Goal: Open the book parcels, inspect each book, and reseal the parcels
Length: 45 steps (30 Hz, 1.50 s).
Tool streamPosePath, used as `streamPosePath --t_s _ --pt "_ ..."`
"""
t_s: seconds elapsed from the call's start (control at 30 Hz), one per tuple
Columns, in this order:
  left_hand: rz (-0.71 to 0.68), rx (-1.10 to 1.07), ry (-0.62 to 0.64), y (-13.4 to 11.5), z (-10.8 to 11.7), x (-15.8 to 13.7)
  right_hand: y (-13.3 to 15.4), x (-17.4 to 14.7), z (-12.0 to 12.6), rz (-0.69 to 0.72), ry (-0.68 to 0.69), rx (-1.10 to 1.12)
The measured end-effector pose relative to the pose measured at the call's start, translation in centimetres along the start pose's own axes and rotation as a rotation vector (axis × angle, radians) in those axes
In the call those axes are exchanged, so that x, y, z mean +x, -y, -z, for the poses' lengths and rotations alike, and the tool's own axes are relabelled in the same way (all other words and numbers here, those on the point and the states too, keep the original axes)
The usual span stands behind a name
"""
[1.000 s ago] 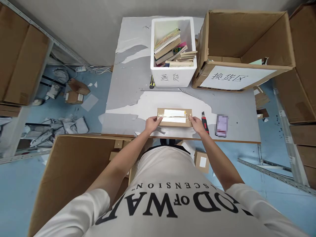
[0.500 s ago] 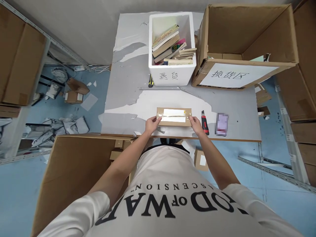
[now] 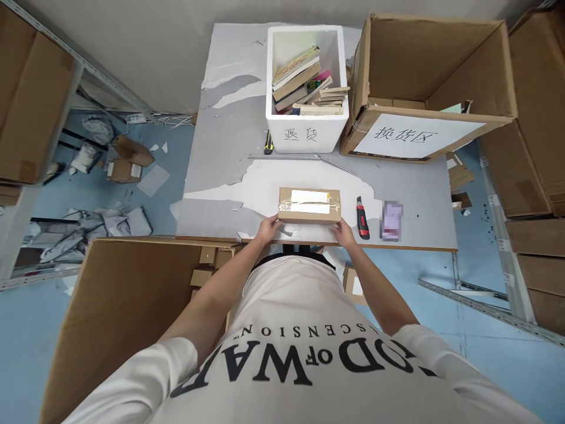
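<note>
A small brown cardboard box (image 3: 309,215) with a white label and clear tape lies flat-side up near the front edge of the table. My left hand (image 3: 268,228) grips its near left corner, and my right hand (image 3: 343,232) has hold of the near right corner. Fingertips of both hands are partly hidden by the box. Right of the box lies a red and black box cutter (image 3: 362,218). Beside that is a phone-shaped purple item, blurred out (image 3: 391,221).
At the back stands a white foam box (image 3: 304,134) full of books, with a yellow and black cutter (image 3: 268,143) by its corner. A big open carton (image 3: 415,136) with a paper sign is right of it. Another large carton (image 3: 128,288) sits below the table's left front.
Both hands have slid from the top ends of the cardboard box down to its near corners. The box's near side now shows more, as it has tipped slightly.
</note>
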<state>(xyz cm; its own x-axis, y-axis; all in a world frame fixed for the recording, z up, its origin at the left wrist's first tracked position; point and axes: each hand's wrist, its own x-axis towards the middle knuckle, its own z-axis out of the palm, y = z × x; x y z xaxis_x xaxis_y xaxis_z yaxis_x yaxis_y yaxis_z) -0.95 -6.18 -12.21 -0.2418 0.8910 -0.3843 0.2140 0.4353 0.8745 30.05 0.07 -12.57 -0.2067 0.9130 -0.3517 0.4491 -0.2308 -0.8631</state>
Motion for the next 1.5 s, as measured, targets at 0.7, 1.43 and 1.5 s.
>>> streamPosePath --t_s 0.7,1.43,1.5 --pt "-0.01 0.41 -0.161 -6.1 1.0 3.0 5.8 3.8 1.7 -0.154 -0.07 -0.297" --pt "0.142 -0.092 -0.09 1.3 1.0 1.7 -0.6 1.1 0.7 -0.109 -0.061 0.104" --pt "0.139 -0.065 -0.058 2.0 0.7 1.0 -1.2 0.6 0.2 -0.079 -0.01 0.076"
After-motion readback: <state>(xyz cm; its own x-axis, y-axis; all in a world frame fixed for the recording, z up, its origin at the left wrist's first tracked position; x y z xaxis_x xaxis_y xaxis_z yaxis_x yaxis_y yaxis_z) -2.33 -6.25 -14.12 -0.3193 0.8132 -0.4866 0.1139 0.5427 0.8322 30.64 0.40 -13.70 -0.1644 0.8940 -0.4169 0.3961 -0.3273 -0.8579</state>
